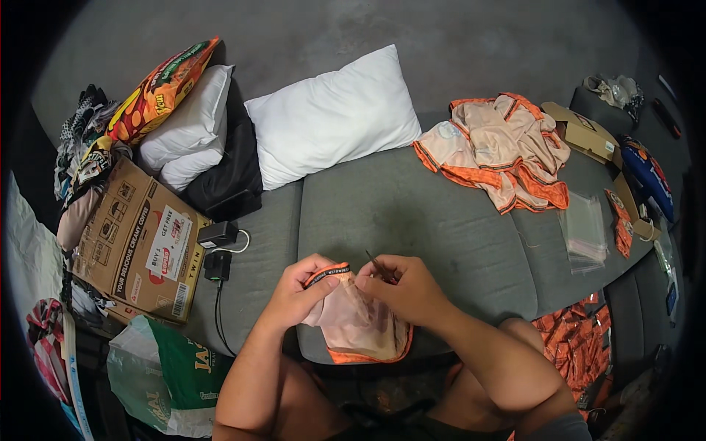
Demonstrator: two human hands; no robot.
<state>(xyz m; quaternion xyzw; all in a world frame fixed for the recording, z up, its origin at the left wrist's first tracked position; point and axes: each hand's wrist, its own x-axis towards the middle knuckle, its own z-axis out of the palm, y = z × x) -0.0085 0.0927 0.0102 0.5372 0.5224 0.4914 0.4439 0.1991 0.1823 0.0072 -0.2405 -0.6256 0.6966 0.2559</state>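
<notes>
left hand (303,289): pinching garment (357,331) | right hand (403,287): gripping pointed tool (377,265) | forearms (485,344) inward

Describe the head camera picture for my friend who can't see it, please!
A person's left hand pinches peach cloth with orange edging, while the right hand holds a dark pointed tool beside it. On the gray couch beyond are a white pillow and a similar cloth.

We worked in dim, soft light, seen through a black-rimmed fisheye.
The white pillow (334,121) shone brightest against the dull grey sofa (441,209), and faint glare marked the clear plastic sleeves (585,231). Shadow deepened toward the lower edge. We found the fingers (404,267) fairly crisp, while straight lines bowed near the rim.
</notes>
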